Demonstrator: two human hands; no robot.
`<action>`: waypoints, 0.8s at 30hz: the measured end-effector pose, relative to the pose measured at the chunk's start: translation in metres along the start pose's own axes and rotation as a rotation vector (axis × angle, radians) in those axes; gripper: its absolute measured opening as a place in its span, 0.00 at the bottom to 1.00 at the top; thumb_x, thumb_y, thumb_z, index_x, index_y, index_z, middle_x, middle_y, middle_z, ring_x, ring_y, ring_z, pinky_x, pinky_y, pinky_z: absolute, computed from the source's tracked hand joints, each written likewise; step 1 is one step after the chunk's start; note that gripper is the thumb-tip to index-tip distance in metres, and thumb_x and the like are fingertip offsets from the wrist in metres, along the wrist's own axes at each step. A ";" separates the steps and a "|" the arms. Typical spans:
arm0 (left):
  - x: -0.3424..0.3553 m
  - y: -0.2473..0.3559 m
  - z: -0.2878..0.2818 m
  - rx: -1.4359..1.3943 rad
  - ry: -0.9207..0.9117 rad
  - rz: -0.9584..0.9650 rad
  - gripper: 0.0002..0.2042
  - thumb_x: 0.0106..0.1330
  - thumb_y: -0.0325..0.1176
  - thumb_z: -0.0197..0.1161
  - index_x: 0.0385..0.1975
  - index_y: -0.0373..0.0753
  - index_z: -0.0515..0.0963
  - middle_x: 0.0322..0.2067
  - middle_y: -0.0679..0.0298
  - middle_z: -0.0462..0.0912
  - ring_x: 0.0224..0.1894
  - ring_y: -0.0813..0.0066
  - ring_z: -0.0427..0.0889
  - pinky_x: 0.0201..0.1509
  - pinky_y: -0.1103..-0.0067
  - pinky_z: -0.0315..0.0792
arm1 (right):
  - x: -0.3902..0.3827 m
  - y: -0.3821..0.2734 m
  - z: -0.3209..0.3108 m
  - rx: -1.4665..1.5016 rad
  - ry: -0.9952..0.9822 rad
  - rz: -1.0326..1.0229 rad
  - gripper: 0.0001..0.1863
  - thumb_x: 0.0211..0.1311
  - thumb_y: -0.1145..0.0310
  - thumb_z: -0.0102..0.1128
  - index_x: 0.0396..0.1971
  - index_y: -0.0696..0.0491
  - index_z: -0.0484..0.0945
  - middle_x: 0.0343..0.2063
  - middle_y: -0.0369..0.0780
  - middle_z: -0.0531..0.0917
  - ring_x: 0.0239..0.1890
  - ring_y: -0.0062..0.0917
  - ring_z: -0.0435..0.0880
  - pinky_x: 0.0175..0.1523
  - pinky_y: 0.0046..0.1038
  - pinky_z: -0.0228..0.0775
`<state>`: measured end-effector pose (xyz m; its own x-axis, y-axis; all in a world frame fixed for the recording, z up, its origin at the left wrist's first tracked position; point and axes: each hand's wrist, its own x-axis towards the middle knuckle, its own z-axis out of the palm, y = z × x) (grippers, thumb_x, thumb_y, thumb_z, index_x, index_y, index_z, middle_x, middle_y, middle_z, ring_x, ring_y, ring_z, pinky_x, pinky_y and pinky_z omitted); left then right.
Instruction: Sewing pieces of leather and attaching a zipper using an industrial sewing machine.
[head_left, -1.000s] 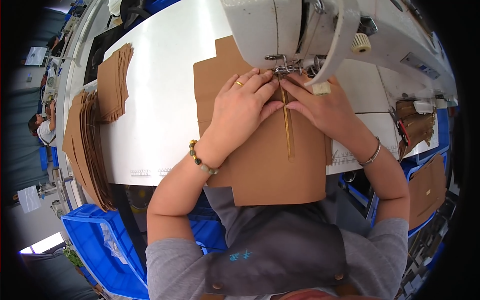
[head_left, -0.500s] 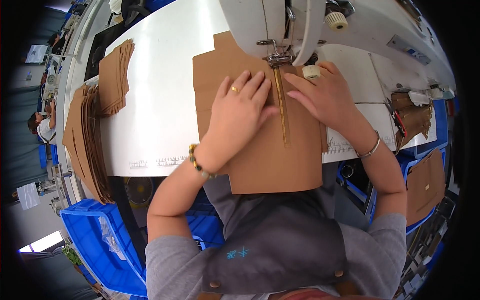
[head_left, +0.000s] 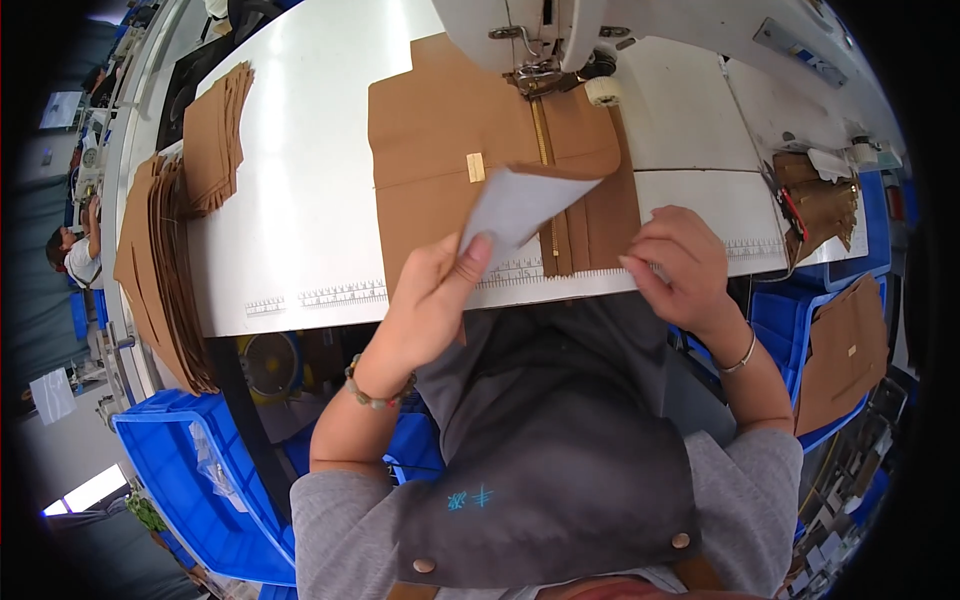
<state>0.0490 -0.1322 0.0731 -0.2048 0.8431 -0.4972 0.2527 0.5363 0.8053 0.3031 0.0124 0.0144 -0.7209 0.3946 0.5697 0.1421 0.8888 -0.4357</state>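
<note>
A brown leather-like panel [head_left: 440, 140] with a gold zipper [head_left: 546, 150] and a small gold clasp lies on the white sewing table [head_left: 300, 200], its far edge under the presser foot of the white sewing machine [head_left: 530, 40]. My left hand [head_left: 430, 300] pinches the panel's near corner and folds it up, showing its pale grey underside [head_left: 515, 205]. My right hand [head_left: 675, 265] hovers at the table's front edge beside the panel's right side, fingers spread, holding nothing.
Stacks of brown cut panels [head_left: 160, 250] sit at the table's left end. Blue plastic bins [head_left: 190, 470] stand on the floor at left, and another at right holds brown pieces [head_left: 845, 350]. A person [head_left: 70, 255] works far left.
Both hands have left the zipper near the needle and pulled back toward me. My left hand has lifted and folded the panel's near corner; the panel has fed farther under the machine.
</note>
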 end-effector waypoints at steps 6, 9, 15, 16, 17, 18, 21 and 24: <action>0.010 -0.030 0.005 -0.222 0.181 0.469 0.22 0.83 0.44 0.51 0.58 0.27 0.75 0.42 0.59 0.84 0.36 0.76 0.80 0.39 0.78 0.76 | 0.031 -0.021 0.026 -0.014 -0.144 -0.161 0.16 0.51 0.66 0.75 0.38 0.56 0.82 0.39 0.40 0.82 0.42 0.38 0.82 0.48 0.37 0.79; 0.008 -0.032 0.003 -0.264 0.157 0.255 0.23 0.83 0.46 0.52 0.56 0.28 0.76 0.39 0.60 0.83 0.25 0.81 0.78 0.22 0.84 0.72 | 0.029 -0.018 0.034 -0.050 -0.155 -0.222 0.14 0.54 0.67 0.73 0.37 0.57 0.82 0.38 0.39 0.82 0.42 0.35 0.82 0.46 0.35 0.80; 0.007 -0.034 0.005 -0.320 0.135 0.308 0.24 0.83 0.47 0.51 0.55 0.28 0.78 0.33 0.62 0.82 0.20 0.84 0.75 0.14 0.84 0.67 | 0.029 -0.017 0.035 -0.082 -0.142 -0.239 0.12 0.56 0.67 0.72 0.36 0.57 0.82 0.37 0.39 0.83 0.40 0.32 0.83 0.42 0.32 0.80; 0.008 -0.036 0.005 -0.311 0.128 0.349 0.24 0.83 0.47 0.51 0.56 0.28 0.78 0.32 0.62 0.82 0.19 0.84 0.75 0.15 0.84 0.67 | 0.029 -0.018 0.034 -0.080 -0.154 -0.226 0.12 0.56 0.67 0.72 0.36 0.56 0.82 0.37 0.38 0.83 0.39 0.32 0.84 0.41 0.32 0.81; 0.009 -0.037 0.004 -0.302 0.120 0.391 0.24 0.83 0.47 0.51 0.57 0.28 0.77 0.31 0.62 0.82 0.19 0.84 0.75 0.15 0.85 0.67 | 0.029 -0.017 0.033 -0.079 -0.157 -0.228 0.12 0.56 0.67 0.72 0.36 0.56 0.82 0.37 0.38 0.83 0.39 0.32 0.84 0.41 0.32 0.81; 0.008 -0.035 0.005 -0.305 0.121 0.390 0.24 0.83 0.47 0.51 0.57 0.28 0.77 0.31 0.62 0.82 0.19 0.84 0.75 0.15 0.85 0.67 | 0.028 -0.017 0.033 -0.083 -0.148 -0.231 0.11 0.56 0.68 0.72 0.36 0.56 0.82 0.37 0.38 0.83 0.39 0.32 0.85 0.40 0.31 0.81; 0.005 -0.031 0.005 -0.331 0.091 0.279 0.24 0.83 0.46 0.50 0.59 0.28 0.77 0.31 0.63 0.82 0.19 0.84 0.75 0.16 0.85 0.67 | 0.027 -0.016 0.033 -0.088 -0.137 -0.237 0.11 0.56 0.68 0.71 0.37 0.56 0.82 0.37 0.38 0.83 0.39 0.32 0.85 0.39 0.31 0.82; 0.007 -0.037 0.004 -0.321 0.078 0.364 0.24 0.84 0.46 0.50 0.60 0.28 0.76 0.31 0.63 0.82 0.18 0.85 0.74 0.14 0.85 0.65 | 0.027 -0.017 0.033 -0.092 -0.136 -0.244 0.11 0.56 0.69 0.71 0.37 0.56 0.82 0.37 0.38 0.83 0.39 0.32 0.85 0.39 0.30 0.82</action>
<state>0.0424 -0.1457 0.0388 -0.2310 0.9615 -0.1492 0.0197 0.1579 0.9873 0.2589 0.0004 0.0146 -0.8246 0.1372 0.5488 0.0099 0.9735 -0.2285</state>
